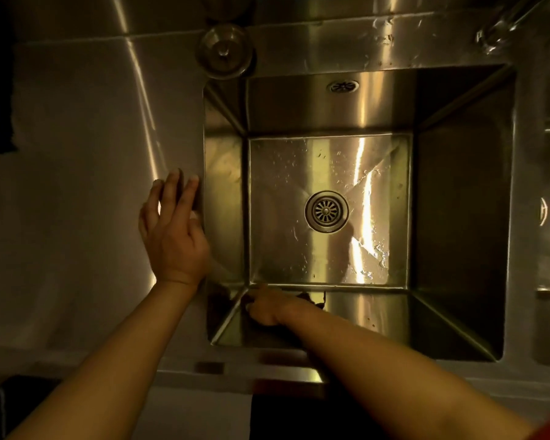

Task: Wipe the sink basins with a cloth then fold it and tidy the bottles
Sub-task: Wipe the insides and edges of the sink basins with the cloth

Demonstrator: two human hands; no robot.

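A dark, crumpled cloth (310, 298) lies against the near wall of the square stainless-steel sink basin (458, 217), by its near-left corner. The right hand (267, 308) presses it there, fingers curled over it. The left hand (172, 230) rests spread on the counter at the basin's left rim. The basin floor around the round drain strainer (326, 211) lies open.

A steel counter (77, 185) carries a sink strainer lid (224, 50) behind the sunken basin (458, 201).
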